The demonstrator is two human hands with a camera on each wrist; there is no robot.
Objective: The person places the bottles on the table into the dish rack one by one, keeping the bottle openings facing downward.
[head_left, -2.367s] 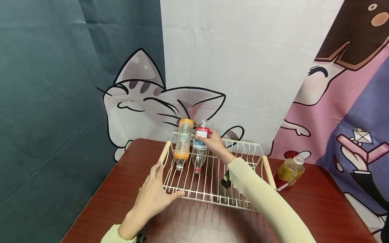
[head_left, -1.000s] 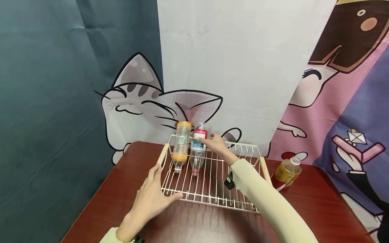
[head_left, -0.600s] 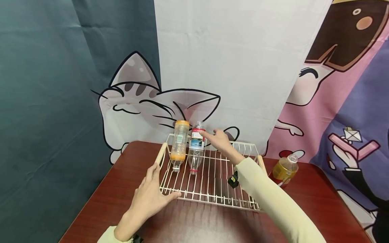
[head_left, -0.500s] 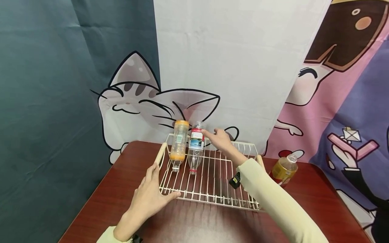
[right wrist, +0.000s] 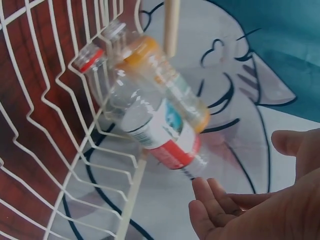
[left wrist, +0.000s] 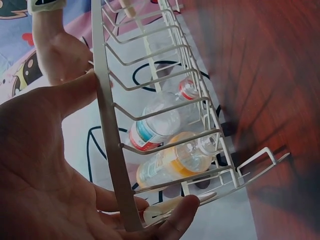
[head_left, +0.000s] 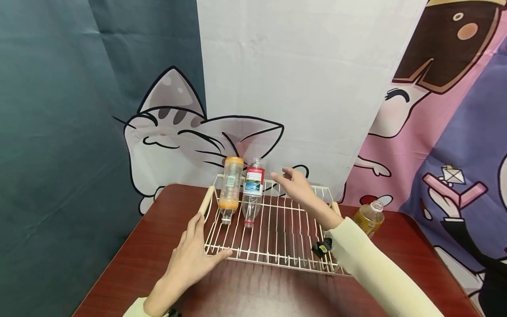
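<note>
A white wire rack (head_left: 273, 255) with wooden side handles stands on the table. My left hand (head_left: 190, 259) holds its near left corner; in the left wrist view the thumb (left wrist: 80, 92) touches the front bar and fingertips curl at the wooden handle (left wrist: 165, 207). Two empty plastic bottles lean neck-down in the rack: one with orange bands (head_left: 231, 189), and, right of it, a clear one (head_left: 253, 182) with a red and blue label. My right hand (head_left: 299, 187) is apart from the labelled bottle, above the rack's rear, fingers loosely spread and holding nothing.
Another plastic bottle (head_left: 368, 219), yellow-labelled and without a cap, stands on the table right of the rack, partly behind my right sleeve. A printed cloth backdrop (head_left: 317, 88) hangs behind the dark red table (head_left: 146, 233).
My right hand has let go of the labelled bottle and drawn back to the right. The bottle stays leaning in the rack. My left hand keeps its place on the rack's corner.
</note>
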